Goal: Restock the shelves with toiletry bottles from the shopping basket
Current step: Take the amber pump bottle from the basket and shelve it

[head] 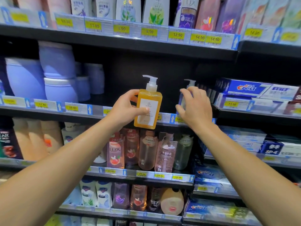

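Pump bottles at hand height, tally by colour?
Amber square plastic pump bottle, gripped by the left hand: 1
Pale bottle with a white pump, partly hidden behind the right hand: 1
Total: 2

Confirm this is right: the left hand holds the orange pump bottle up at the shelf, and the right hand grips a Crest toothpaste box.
Not quite. In the head view the left hand does hold the orange pump bottle up at the shelf, but the right hand grips no Crest toothpaste box; it reaches open-fingered around a clear pump bottle.
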Motion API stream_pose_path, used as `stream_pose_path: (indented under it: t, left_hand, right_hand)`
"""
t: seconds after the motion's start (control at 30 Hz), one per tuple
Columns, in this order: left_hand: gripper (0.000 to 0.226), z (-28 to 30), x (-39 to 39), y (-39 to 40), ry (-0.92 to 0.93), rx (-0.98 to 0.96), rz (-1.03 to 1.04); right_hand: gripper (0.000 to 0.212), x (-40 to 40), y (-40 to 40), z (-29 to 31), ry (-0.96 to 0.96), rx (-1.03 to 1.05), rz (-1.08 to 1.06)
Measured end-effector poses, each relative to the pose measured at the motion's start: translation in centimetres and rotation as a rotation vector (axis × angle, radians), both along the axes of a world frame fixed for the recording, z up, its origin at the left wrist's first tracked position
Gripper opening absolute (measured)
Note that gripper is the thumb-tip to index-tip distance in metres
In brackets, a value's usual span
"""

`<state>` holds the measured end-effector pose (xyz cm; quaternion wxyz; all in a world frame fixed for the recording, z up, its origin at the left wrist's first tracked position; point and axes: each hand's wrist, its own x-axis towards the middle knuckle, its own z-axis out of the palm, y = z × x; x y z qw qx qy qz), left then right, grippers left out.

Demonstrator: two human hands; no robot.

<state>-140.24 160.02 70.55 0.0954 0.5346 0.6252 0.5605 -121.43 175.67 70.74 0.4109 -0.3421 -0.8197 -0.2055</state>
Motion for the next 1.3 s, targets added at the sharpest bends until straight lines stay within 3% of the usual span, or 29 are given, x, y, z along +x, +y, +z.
stream_pose_path:
  t: [0.13, 0.47, 0.63, 0.9, 1.07, 1.23, 1.3]
  left_hand:
    - [0.058, 0.1, -0.2, 0.5, -0.005, 0.005, -0.024]
    - [0.057, 0.1, -0.1, 1.7, -0.031, 0.01, -0.082]
    - [0.056, 0.0, 0.3, 2.0, -0.026, 0.002, -0.107]
    - [0.055, 0.0, 0.6, 2.1, -0.012, -0.002, -0.101]
    - [0.054, 0.0, 0.6, 2.3, -0.006, -0.005, -0.083]
    - [0.056, 0.1, 0.8, 2.3, -0.005, -0.012, -0.06]
    - [0.056, 0.2, 1.0, 2.2, -0.003, -0.012, -0.056]
  right_hand:
    - [0.048, -1.0, 0.9, 0.4, -0.06, 0.018, -0.144]
    - [0.04, 1.8, 3.3, 0.6, 0.002, -0.05, -0.218]
    - [0.045, 2.1, 3.6, 0.2, -0.033, -0.068, -0.213]
    - [0.038, 0.5, 5.6, 0.9, -0.164, -0.241, -0.298]
    - [0.058, -0.2, 7.4, 1.8, -0.225, -0.459, -0.288]
    - [0.068, -0.2, 7.7, 1.9, -0.257, -0.473, -0.259]
    - [0.063, -0.1, 7.4, 2.2, -0.267, -0.479, -0.246]
